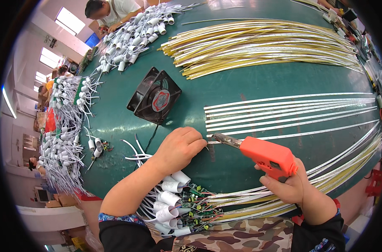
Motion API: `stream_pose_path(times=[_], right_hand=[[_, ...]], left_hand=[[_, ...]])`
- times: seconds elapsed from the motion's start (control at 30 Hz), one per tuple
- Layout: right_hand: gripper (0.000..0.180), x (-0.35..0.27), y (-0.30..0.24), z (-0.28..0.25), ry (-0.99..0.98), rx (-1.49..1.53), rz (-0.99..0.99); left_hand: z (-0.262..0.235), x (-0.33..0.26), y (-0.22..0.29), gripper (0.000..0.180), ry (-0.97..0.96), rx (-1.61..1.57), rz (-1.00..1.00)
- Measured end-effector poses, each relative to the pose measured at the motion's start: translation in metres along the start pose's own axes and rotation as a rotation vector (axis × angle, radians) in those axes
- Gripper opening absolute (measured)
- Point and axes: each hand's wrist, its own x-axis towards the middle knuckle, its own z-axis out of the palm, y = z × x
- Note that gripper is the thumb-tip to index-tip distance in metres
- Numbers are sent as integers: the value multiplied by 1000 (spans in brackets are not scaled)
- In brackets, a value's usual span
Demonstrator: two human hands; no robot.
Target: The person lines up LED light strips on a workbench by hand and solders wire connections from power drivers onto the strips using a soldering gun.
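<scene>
My right hand (288,188) grips an orange-red soldering gun (268,157), whose metal tip points left. That tip lies by the left end of a white LED strip, among several thin strips (292,110) laid side by side on the green table. Close to the same strip end, my left hand (178,148) has its fingers pinched together. What they hold is hidden; a thin light sliver shows at the fingertips. Below my left forearm, white cylindrical caps (169,198) with wires and small green circuit boards (196,206) lie in a cluster, joined to more strips.
A black fan (155,96) stands left of centre with its cord trailing toward me. Bundled yellow and white strips (262,48) cover the far side. Heaps of white wired caps (63,143) line the left edge. Another person (115,12) works at the far left.
</scene>
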Motion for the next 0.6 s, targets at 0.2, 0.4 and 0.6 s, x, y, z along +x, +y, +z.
stream_pose_path(times=[0.2,0.4,0.6], right_hand=[[46,-1,3,0,16,2,-20],[48,-1,3,-2,15,7,-5],[50,-3,8,-3,53,37,-32]], left_hand=[[0,1,1,19,2,6,9],[0,0,4,23,0,-88,-53],[4,1,5,26,124,-75,-8]])
